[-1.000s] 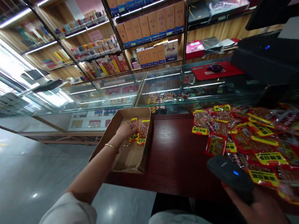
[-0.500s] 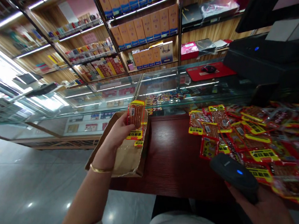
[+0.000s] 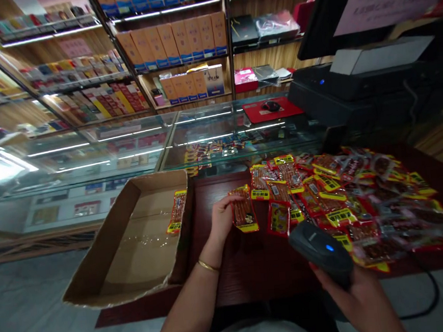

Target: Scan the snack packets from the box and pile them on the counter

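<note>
My left hand (image 3: pixel 225 216) is closed on the edge of a snack packet (image 3: pixel 244 211), a clear pouch of brown sticks with red edges and yellow bands, just above the dark red table. In my right hand (image 3: pixel 359 290) is a black barcode scanner (image 3: pixel 320 250) with a lit blue light, its head angled toward the packets. A large heap of similar snack packets (image 3: pixel 331 193) covers the right side of the table. To the left of my left hand stands an open cardboard box (image 3: pixel 131 186), with one snack packet (image 3: pixel 177 211) against its right wall.
A glass display counter (image 3: pixel 135 142) runs behind the table (image 3: pixel 233 267). On it lie a red mouse pad (image 3: pixel 253 113) and a mouse (image 3: pixel 271 106). A monitor (image 3: pixel 347 7) and black machine (image 3: pixel 372 85) stand at right. The scanner's cable (image 3: pixel 432 285) loops at lower right.
My left hand has moved right, from over the cardboard box to beside the heap, holding a packet. One packet now shows in the box. The view has turned right; the scanner remains in my right hand.
</note>
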